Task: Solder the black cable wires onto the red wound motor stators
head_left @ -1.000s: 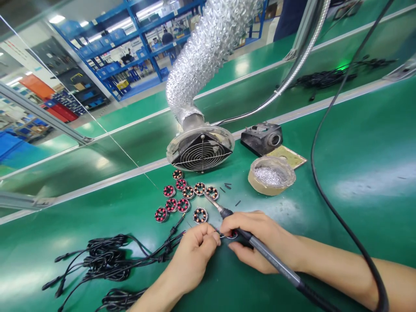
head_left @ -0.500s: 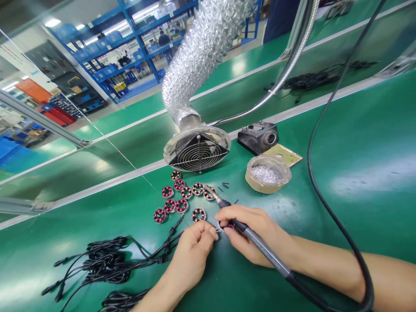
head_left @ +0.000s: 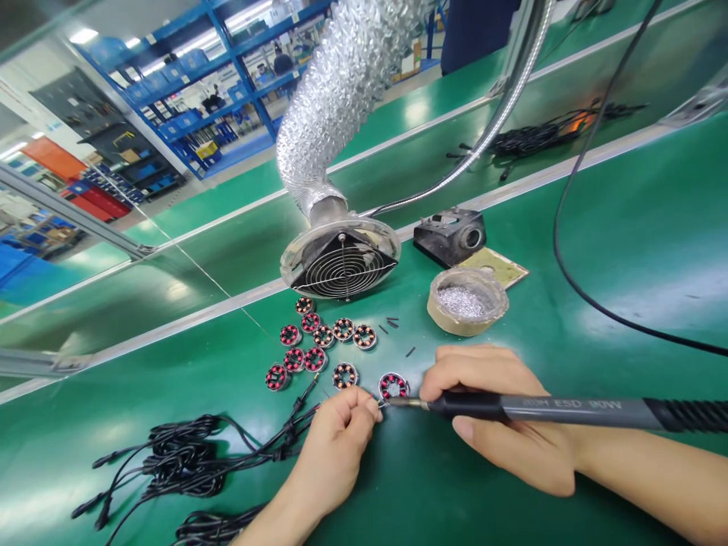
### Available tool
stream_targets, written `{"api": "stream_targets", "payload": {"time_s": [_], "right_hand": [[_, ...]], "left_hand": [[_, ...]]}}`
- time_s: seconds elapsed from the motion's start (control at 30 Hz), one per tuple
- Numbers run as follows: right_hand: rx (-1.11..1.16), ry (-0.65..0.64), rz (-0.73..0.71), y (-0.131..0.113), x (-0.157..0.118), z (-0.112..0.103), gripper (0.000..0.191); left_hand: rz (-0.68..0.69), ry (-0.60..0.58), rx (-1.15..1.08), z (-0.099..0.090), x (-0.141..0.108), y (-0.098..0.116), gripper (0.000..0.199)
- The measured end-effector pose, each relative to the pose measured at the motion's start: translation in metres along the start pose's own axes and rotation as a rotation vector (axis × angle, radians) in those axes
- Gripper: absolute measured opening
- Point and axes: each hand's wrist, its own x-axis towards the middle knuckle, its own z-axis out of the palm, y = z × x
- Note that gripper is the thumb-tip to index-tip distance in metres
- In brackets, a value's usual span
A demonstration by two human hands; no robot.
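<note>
In my right hand [head_left: 506, 417] lies a soldering iron [head_left: 560, 409], held level with its tip pointing left. The tip meets thin wire ends just below a round motor stator [head_left: 393, 387] with red windings, which rests on the bench. My left hand [head_left: 344, 432] pinches a thin wire close to that tip; its fingertips hide most of it. Black cables [head_left: 284, 440] run from under the left hand to a coiled bundle on the left. Another stator [head_left: 345, 376], with copper-coloured windings, sits just above my left fingers.
Several more stators [head_left: 315, 359] stand grouped behind the hands. Beneath the silver duct hangs a round fume extractor [head_left: 341, 262]. A tub of metal shavings [head_left: 467, 327] and a black iron stand [head_left: 452, 236] are back right. Small black tube pieces [head_left: 392, 323] lie nearby.
The soldering iron has swung from pointing up-left to level, its tip coming down to the wires. My right hand has let go of the red-wound stator and moved right. My left hand stays put.
</note>
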Motion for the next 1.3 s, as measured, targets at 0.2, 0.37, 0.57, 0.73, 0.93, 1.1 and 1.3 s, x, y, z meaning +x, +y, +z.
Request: {"api": "stream_targets", "payload": {"time_s": [0.2, 0.37, 0.57, 0.73, 0.93, 1.1, 1.3], "right_hand": [[-0.006, -0.045, 0.023, 0.0013, -0.0002, 0.0001, 0.015], [0.028, -0.019, 0.029, -0.0003, -0.0002, 0.0000, 0.017], [0.001, -0.045, 0.038, -0.0023, 0.0002, -0.0010, 0.012], [-0.009, -0.057, -0.016, -0.0009, 0.0002, 0.0008, 0.013], [-0.023, -0.042, -0.038, -0.0013, -0.0014, -0.0011, 0.015], [-0.026, -0.013, -0.045, -0.0032, -0.0015, -0.0016, 0.016], [-0.063, 0.017, -0.098, -0.0021, 0.0005, -0.0015, 0.014]], "left_hand": [[0.022, 0.007, 0.029, -0.0003, -0.0004, -0.0017, 0.058], [0.034, -0.001, 0.048, -0.0006, 0.0000, -0.0019, 0.059], [0.025, -0.011, 0.054, 0.0000, -0.0001, -0.0022, 0.060], [0.040, -0.011, 0.061, -0.0006, -0.0007, -0.0023, 0.059], [0.036, -0.011, 0.065, -0.0007, -0.0005, -0.0018, 0.058], [0.028, -0.015, 0.069, 0.0001, -0.0017, -0.0020, 0.061], [0.024, -0.013, 0.072, -0.0004, -0.0018, -0.0025, 0.062]]}}
